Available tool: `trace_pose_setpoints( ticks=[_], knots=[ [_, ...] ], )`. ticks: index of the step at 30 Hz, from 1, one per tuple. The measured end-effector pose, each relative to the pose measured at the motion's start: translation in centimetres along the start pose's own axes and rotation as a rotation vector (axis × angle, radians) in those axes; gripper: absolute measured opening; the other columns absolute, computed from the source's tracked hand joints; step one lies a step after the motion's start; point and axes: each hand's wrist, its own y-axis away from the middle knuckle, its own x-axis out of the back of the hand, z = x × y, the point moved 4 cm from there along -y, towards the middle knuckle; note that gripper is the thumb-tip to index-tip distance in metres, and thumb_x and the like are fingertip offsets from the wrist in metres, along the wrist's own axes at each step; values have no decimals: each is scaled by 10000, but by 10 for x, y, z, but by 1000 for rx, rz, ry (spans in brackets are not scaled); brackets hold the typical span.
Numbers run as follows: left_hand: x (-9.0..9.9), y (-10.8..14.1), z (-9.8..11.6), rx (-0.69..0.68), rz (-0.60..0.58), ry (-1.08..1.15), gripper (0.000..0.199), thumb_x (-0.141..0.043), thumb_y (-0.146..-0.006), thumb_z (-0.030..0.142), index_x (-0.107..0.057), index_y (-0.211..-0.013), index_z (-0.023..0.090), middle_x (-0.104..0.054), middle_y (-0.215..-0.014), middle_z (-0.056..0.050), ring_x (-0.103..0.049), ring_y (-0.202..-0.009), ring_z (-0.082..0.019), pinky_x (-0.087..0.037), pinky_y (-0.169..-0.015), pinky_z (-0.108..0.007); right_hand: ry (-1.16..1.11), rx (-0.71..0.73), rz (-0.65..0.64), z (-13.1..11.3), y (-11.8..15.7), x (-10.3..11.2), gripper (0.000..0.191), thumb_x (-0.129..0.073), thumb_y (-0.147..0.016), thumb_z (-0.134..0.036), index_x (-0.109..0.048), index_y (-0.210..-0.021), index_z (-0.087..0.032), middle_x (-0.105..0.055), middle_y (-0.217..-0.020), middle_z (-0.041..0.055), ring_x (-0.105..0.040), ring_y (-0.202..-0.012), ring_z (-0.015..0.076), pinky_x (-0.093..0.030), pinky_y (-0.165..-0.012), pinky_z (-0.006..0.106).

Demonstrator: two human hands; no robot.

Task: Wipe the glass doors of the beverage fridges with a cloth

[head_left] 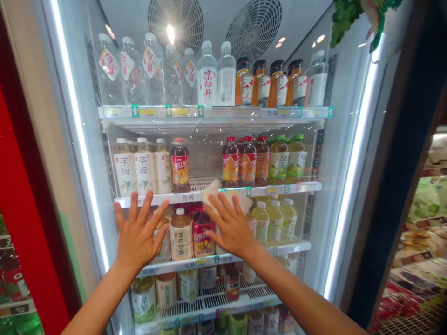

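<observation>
My left hand rests flat with its fingers spread, on the glass door of a lit drinks fridge. My right hand lies flat on the same glass, over a white cloth that shows past its fingertips. Behind the glass, nearest my hands, stand a bottle of jasmine tea and a bottle with a red label on the third shelf. Other bottles are partly hidden behind my hands.
Several shelves hold water, juice and tea bottles, with round fans at the top. A red panel stands to the left of the fridge. A dark door frame and a packaged goods display lie to the right.
</observation>
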Motion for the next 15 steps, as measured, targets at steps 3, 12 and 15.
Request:
trace_pose_setpoints(
  ticks=[3, 12, 15],
  knots=[
    [2, 3, -5, -6, 11, -2, 736, -558, -971, 372, -204, -1615, 394, -98, -1727, 15, -10, -1612, -299, 68, -1271, -650, 38, -147, 56, 2, -17, 4, 759, -425, -1035, -557, -187, -1649, -181, -275, -1688, 112, -75, -1607, 309, -101, -1296, 628],
    [4, -1, -9, 37, -21, 19, 736, -550, -980, 354, -184, -1618, 393, -80, -1729, 17, -5, -1611, -308, 63, -1270, -669, 63, -161, 43, -14, -42, 2, 761, -386, -1039, -589, -162, -1652, -199, -268, -1698, 87, -20, -1612, 270, -73, -1307, 593],
    [5, 0, -9, 47, -19, 31, 733, -546, -982, 353, -183, -1618, 395, -93, -1729, 11, -10, -1610, -317, 58, -1265, -682, 14, -23, -30, -28, -39, -4, 779, -387, -1012, -655, -227, -1641, -225, -298, -1691, 51, -102, -1610, 269, -112, -1314, 562]
  ],
)
